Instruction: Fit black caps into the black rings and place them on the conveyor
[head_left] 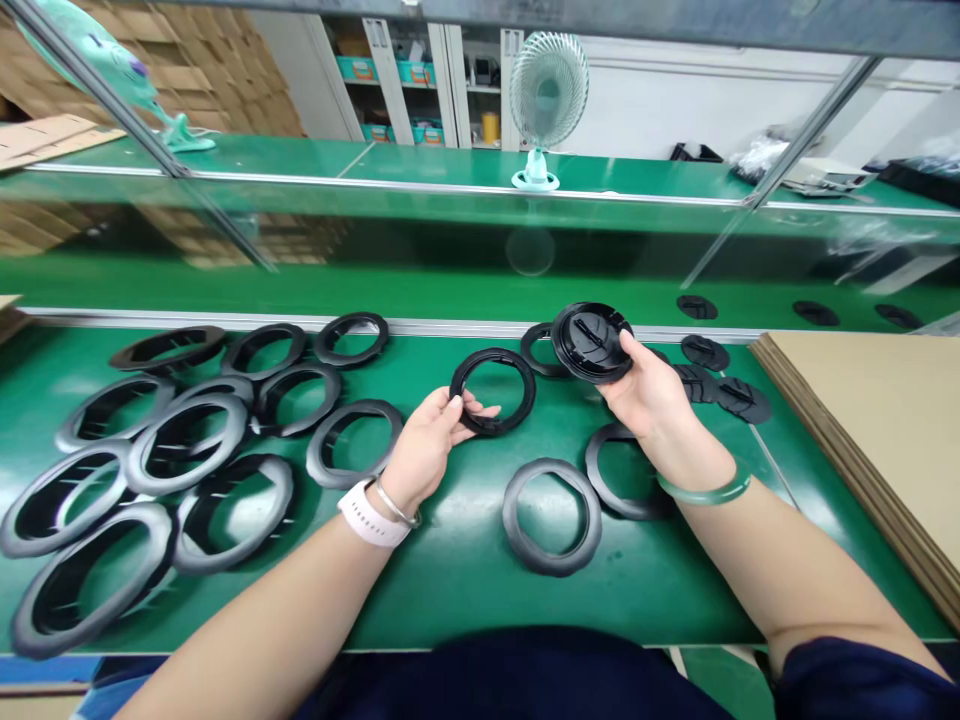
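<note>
My left hand [431, 435] grips a thin black plastic ring [530, 395] by its left edge, holding it above the green table. To its right, my right hand [649, 385] holds a round black plastic disc [592, 343] with a raised bar across its middle; the fingers are partly hidden behind it. The ring and the disc are apart. Behind them, partly covered by the disc, lies another black ring [534, 358]. Two grey-black rings, a nearer one [516, 520] and one beside my right wrist [604, 490], lie on the table below my hands.
Several larger black rings [139, 530] crowd the table's left side, some overlapping. Flat black discs [742, 400] lie at the right, near a cardboard stack [855, 470]. A clear panel and metal frame [480, 190] stand at the back, with a fan [549, 95] beyond.
</note>
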